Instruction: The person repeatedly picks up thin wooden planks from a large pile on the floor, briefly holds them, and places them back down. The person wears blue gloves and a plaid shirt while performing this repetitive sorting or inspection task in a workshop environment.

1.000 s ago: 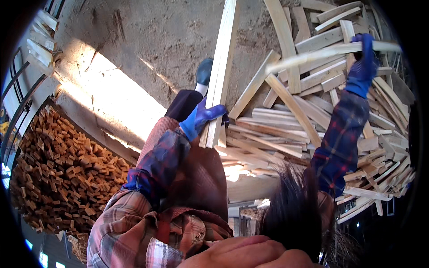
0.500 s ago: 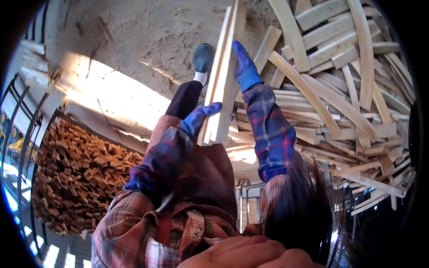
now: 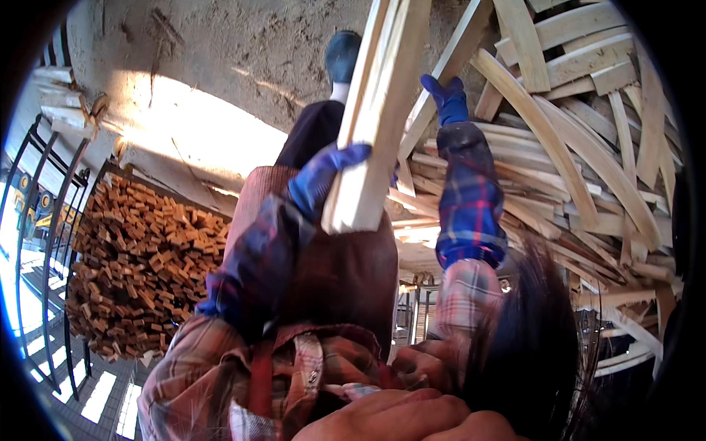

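Several long pale wooden slats [image 3: 382,110] are held together in a bundle in front of me, slanting away over my lap. My left hand [image 3: 323,173], in a blue glove, is closed around the near part of the bundle. To the right of it, my right hand [image 3: 446,101], also gloved in blue, reaches forward with its fingers apart. Its fingertips overlap the edge of a loose slat [image 3: 460,48] lying slanted beside the pile; whether they press on it I cannot tell.
A jumbled pile of pale wooden slats [image 3: 566,147], some curved, spreads across the right. On the left stands a dense stack of short brown wood pieces [image 3: 147,264] beside dark metal bars [image 3: 48,213]. My dark shoe [image 3: 342,57] rests on the dusty floor [image 3: 235,44].
My right hand has left the side of the held bundle and moved right to the loose slat, its fingers spreading. My left hand keeps its hold. The view has shifted slightly.
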The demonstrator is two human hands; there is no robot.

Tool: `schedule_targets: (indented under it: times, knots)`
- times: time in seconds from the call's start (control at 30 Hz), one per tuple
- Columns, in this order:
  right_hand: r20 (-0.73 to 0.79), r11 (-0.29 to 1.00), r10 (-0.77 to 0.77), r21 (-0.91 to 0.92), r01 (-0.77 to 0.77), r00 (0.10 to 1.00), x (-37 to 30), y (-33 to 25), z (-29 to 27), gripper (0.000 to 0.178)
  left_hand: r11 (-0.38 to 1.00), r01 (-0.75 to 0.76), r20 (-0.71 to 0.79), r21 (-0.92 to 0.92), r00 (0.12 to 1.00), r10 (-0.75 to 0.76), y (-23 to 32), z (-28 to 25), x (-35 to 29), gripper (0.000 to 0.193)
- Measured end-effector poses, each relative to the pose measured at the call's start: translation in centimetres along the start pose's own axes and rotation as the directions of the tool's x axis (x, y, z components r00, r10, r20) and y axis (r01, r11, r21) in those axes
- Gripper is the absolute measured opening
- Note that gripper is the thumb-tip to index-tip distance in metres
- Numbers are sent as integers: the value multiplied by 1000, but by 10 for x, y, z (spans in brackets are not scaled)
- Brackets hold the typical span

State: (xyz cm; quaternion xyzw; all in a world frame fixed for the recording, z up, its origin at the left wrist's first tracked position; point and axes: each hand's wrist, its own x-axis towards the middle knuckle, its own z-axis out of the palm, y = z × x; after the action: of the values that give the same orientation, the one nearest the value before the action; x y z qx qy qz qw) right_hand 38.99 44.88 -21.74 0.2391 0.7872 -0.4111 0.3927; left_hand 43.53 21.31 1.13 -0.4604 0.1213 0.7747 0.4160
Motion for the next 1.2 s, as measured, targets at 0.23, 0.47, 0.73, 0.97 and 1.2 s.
schedule_targets:
  times: [0.23,0.47,0.73,0.97,1.2]
  knots:
    - [440,520,247,691,-502,863,-150,-119,-80,48,987,-161,-76,-18,984,160,-35,31,-116,59]
    - [486,723,-88,632,-280,869,-373,-184,23,60,944,-237,-268,228,917,295,-122,58,-275,38]
    - [688,940,-337,287,185,643,-605,-314,137,68,677,-724,-380,-135,669,639,-236,-19,-454,45]
    - [820,457,-567,391,799,-77,-873,-410,289,67,0,-956,-418,-294,128,899,-300,-105,-657,51]
    - [776,571,-477,631,526,-413,-1068,-436,418,69,-507,-806,-485,307,-590,645,-346,-163,-836,46]
